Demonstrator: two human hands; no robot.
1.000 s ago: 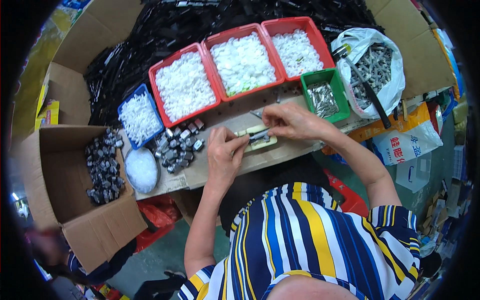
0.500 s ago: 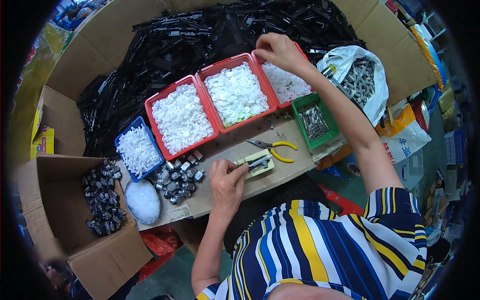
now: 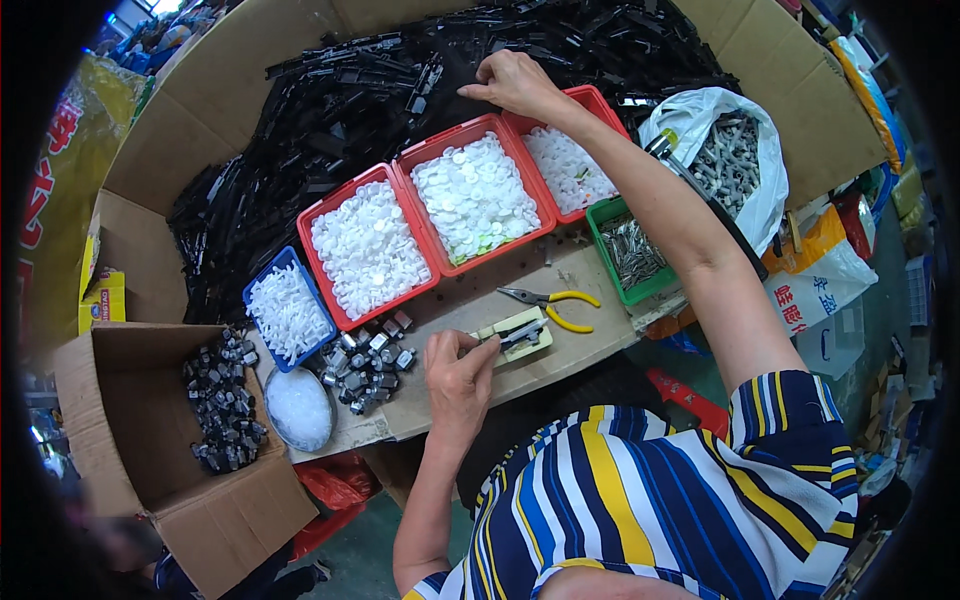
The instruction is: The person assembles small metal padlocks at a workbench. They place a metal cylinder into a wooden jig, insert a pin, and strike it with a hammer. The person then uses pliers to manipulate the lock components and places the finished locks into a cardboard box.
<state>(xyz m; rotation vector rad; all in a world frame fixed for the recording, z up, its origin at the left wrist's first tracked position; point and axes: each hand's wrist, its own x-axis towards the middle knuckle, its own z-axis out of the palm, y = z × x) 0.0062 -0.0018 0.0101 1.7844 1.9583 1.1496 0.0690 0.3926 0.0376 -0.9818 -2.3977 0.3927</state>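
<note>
My left hand [image 3: 458, 372] rests on the brown board [image 3: 520, 375], its fingers touching the small pale-green jig [image 3: 515, 336] with a dark metal part on it. My right hand [image 3: 512, 82] is stretched far out over the heap of black plastic strips [image 3: 400, 90], just past the red trays; its fingers are curled down into the strips, and whether they grip one is hidden. Yellow-handled pliers [image 3: 552, 300] lie on the board beside the jig.
Three red trays [image 3: 370, 250] of white plastic caps and a blue tray [image 3: 285, 308] stand behind the board. A green tray [image 3: 630, 252] and a white bag [image 3: 730, 160] hold metal parts. Small assembled pieces [image 3: 365, 360] lie loose; more fill the cardboard box [image 3: 215, 400].
My right hand left the jig and reached away over the red trays to the black strips. The pliers now lie uncovered on the board. My left hand stayed at the jig.
</note>
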